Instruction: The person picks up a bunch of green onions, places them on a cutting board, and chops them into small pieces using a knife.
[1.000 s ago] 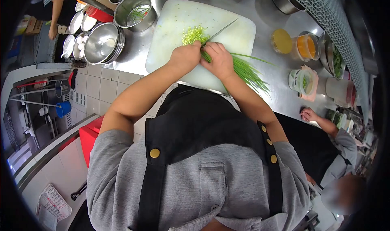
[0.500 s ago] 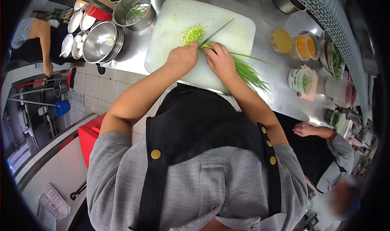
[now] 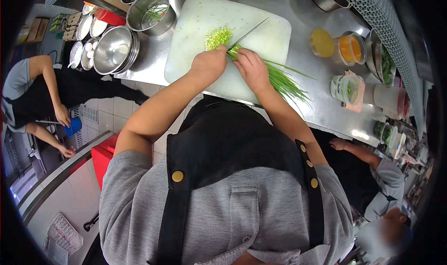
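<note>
On the white cutting board (image 3: 186, 46), my left hand (image 3: 209, 67) is closed around the handle of a knife (image 3: 249, 34). Its blade points up and to the right, beside the cut ends of a bundle of long green stalks (image 3: 285, 82). My right hand (image 3: 253, 70) rests on that bundle near the blade, fingers bent over and pressing on it. The stalks trail right past the board's edge. Small chopped pale-green pieces (image 3: 218, 37) lie in a pile left of the blade, just beyond my left hand.
Left of the board stand a metal pot (image 3: 151, 13) and stacked steel bowls (image 3: 116, 49). At right are a yellow-lidded tub (image 3: 321, 42), an orange-filled container (image 3: 350, 49) and a white tub (image 3: 344, 89). One person (image 3: 42, 85) is at left, another (image 3: 382, 176) at lower right.
The person at left has come further into view, now with both arms and a leg showing. At lower right, the other person's arm has shifted. My hands have hardly moved.
</note>
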